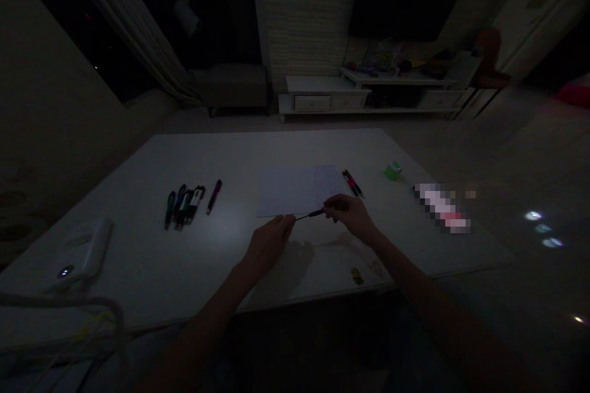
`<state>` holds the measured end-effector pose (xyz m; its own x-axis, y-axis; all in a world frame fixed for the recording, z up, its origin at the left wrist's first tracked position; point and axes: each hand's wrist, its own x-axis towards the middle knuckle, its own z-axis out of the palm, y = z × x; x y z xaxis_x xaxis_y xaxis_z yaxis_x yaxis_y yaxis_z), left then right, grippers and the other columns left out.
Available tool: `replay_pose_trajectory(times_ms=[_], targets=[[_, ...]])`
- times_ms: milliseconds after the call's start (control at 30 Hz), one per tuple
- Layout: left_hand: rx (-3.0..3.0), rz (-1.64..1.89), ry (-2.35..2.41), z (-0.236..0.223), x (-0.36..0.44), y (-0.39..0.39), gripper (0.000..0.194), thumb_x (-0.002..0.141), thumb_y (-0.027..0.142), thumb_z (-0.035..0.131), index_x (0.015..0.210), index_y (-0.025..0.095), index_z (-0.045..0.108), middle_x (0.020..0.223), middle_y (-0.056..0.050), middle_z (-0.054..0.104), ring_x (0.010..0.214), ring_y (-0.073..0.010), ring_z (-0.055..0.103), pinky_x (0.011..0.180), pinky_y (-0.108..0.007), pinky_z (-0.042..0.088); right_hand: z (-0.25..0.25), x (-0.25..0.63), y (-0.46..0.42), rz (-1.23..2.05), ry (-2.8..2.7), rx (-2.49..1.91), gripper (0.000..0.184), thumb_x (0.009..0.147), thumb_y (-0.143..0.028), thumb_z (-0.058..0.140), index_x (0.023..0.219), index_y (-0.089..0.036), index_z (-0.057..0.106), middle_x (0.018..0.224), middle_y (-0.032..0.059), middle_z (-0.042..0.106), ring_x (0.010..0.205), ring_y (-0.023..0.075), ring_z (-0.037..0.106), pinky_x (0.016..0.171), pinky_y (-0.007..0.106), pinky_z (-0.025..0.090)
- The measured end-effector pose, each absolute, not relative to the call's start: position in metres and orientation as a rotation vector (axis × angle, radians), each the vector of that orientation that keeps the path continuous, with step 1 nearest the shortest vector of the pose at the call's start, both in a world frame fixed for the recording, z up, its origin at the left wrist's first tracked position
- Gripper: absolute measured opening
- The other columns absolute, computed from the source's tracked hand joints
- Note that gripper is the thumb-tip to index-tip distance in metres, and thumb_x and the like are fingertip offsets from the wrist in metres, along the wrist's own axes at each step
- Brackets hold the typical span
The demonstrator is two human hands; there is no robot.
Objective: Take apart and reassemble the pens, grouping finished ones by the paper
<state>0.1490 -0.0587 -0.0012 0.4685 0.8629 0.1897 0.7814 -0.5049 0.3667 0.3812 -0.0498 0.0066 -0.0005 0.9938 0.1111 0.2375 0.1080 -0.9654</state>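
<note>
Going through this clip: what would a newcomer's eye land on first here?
The two bare hands come first, at the centre of the dim room: the right hand pinches a dark pen whose tip reaches the left hand, just below a sheet of paper. Further left, a cluster of pens lies on the white table.

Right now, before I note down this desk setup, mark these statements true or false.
1. The right hand holds a dark pen. True.
2. Two pens lie beside the sheet of paper. True.
3. The left hand is lifting the paper. False: the paper lies flat on the table, and the left hand is in front of it.
4. The green object sits left of the paper. False: it sits to the right, past the two pens.
</note>
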Motion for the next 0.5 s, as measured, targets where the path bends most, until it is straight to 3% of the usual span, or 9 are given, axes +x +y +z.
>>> replay_pose_trajectory(times_ms=[167, 333, 500], targets=[[2.469, 0.552, 1.440, -0.004, 0.139, -0.059, 0.029, 0.094, 0.032, 0.027, 0.108, 0.024, 0.051, 0.099, -0.003, 0.060, 0.089, -0.0142, 0.058, 0.079, -0.026, 0.043, -0.007, 0.407, -0.045, 0.873, -1.412, -1.428, 0.028, 0.064, -0.037, 0.066, 0.081, -0.015, 0.063, 0.071, 0.0068, 0.067, 0.059, 0.0161, 0.060, 0.053, 0.028, 0.048], [2.456, 0.554, 1.441, -0.005, 0.134, -0.061, 0.029, 0.094, 0.033, 0.027, 0.106, 0.023, 0.051, 0.100, -0.003, 0.060, 0.088, -0.0149, 0.059, 0.077, -0.026, 0.044, -0.039, 0.406, -0.040, 0.784, -1.486, -1.555, 0.021, 0.064, -0.029, 0.064, 0.079, -0.014, 0.065, 0.079, 0.0087, 0.068, 0.073, 0.0183, 0.063, 0.070, 0.032, 0.049], [2.452, 0.566, 1.442, -0.003, 0.134, -0.060, 0.028, 0.094, 0.032, 0.028, 0.106, 0.024, 0.052, 0.099, -0.003, 0.061, 0.088, -0.0150, 0.059, 0.076, -0.026, 0.044, -0.051, 0.395, -0.024, 0.733, -1.540, -1.549, 0.023, 0.066, -0.030, 0.060, 0.082, -0.014, 0.065, 0.081, 0.0079, 0.068, 0.074, 0.0180, 0.063, 0.071, 0.031, 0.048]])
